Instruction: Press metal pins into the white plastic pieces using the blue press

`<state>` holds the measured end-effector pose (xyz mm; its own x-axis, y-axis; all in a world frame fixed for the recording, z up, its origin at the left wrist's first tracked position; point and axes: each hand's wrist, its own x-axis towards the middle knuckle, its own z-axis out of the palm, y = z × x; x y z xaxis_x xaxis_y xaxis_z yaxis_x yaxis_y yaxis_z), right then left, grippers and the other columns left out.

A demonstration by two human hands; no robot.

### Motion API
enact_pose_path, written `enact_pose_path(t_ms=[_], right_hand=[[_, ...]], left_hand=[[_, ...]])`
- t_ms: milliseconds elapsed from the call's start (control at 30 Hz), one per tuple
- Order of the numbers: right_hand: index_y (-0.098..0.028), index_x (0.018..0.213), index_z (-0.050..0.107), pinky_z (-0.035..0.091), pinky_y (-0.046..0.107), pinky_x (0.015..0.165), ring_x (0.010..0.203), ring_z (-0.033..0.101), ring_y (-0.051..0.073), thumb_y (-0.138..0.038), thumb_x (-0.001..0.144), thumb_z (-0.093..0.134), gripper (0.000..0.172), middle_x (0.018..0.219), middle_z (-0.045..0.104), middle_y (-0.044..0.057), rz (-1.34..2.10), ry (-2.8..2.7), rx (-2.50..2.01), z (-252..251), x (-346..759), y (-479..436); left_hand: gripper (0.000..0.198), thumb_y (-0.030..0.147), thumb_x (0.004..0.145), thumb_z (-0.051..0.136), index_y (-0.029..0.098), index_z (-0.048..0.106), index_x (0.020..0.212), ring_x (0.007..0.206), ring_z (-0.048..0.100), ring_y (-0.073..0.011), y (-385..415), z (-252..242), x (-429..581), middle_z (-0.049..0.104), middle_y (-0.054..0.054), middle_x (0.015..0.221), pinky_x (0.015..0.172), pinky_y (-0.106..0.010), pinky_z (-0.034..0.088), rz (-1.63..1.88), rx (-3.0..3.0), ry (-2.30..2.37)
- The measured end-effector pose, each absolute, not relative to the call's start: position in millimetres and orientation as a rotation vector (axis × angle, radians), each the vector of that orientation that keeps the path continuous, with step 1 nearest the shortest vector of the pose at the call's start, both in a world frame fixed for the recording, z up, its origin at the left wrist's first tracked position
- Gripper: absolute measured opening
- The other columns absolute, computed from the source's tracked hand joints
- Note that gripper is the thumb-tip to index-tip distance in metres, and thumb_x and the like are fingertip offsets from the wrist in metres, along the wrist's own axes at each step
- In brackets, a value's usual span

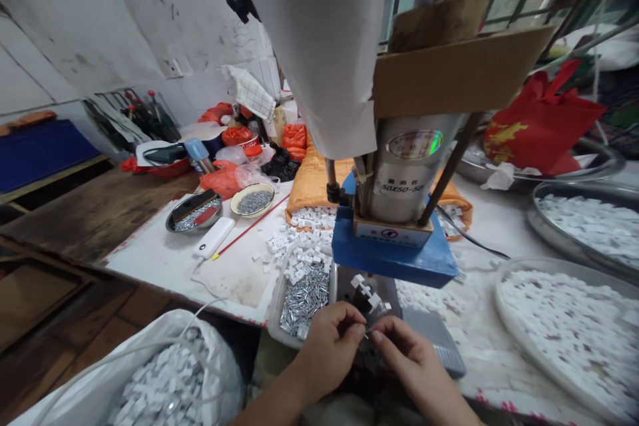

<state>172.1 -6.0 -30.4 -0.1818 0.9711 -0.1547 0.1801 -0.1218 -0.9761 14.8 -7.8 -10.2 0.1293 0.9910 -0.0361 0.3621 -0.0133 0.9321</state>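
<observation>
My left hand (327, 346) and my right hand (407, 353) meet at the table's near edge, below the blue press (394, 253). Both hands have fingers pinched together around a tiny part between them; it is too small to name. Just above my fingertips a few small white plastic pieces (364, 289) lie on the press bed. A clear tray (299, 296) holding metal pins and white pieces sits right beside my left hand.
A plastic bag of white pieces (164, 379) sits at lower left. Round pans of white pieces (569, 333) stand on the right. Small bowls of metal parts (252, 200), a white power bank (214, 237), an orange sack (312, 180) and a red bag (542, 123) lie behind.
</observation>
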Motion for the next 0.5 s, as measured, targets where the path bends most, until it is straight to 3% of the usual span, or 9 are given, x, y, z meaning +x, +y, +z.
enact_pose_path(t_ms=[500], right_hand=[[-0.018,0.072,0.057,0.038,0.024,0.052,0.056,0.045,0.013,-0.046,0.078,0.052,0.029,0.061,0.049,-0.002,1.375,-1.5,-1.321,-29.7,171.0,-10.1]], left_hand=[[0.013,0.013,0.078,0.051,0.016,0.064,0.081,0.073,0.057,-0.0138,-9.5,-11.2,17.1,0.064,-0.001,0.077,0.067,-0.023,0.042,0.955,1.481,1.393]])
